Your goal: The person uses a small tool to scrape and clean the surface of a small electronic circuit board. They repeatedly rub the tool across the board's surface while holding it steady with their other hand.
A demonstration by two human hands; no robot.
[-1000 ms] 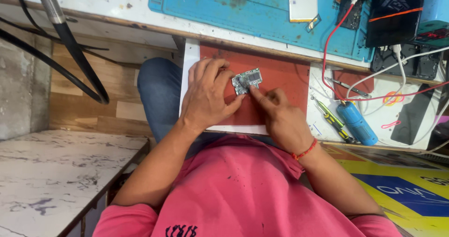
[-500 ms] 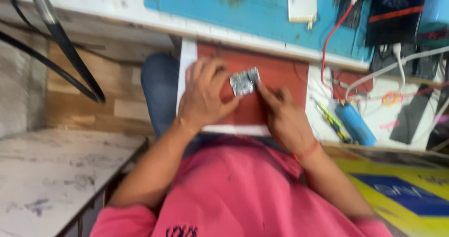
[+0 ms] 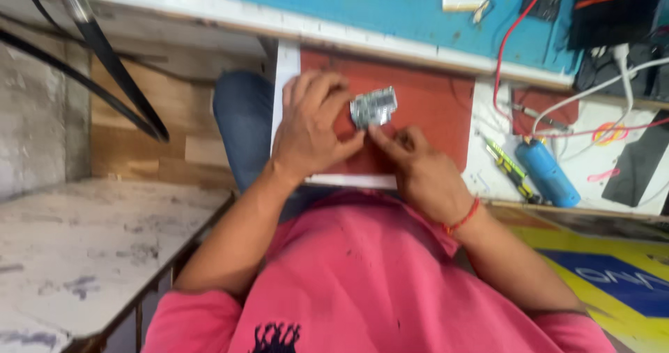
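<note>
Both hands (image 3: 310,133) unmoved; circuit board (image 3: 373,107) lies crosswise

The small silvery rectangular circuit board (image 3: 373,107) lies slightly tilted on the red-brown mat (image 3: 432,112), in the upper middle of the frame, a little blurred.
</note>
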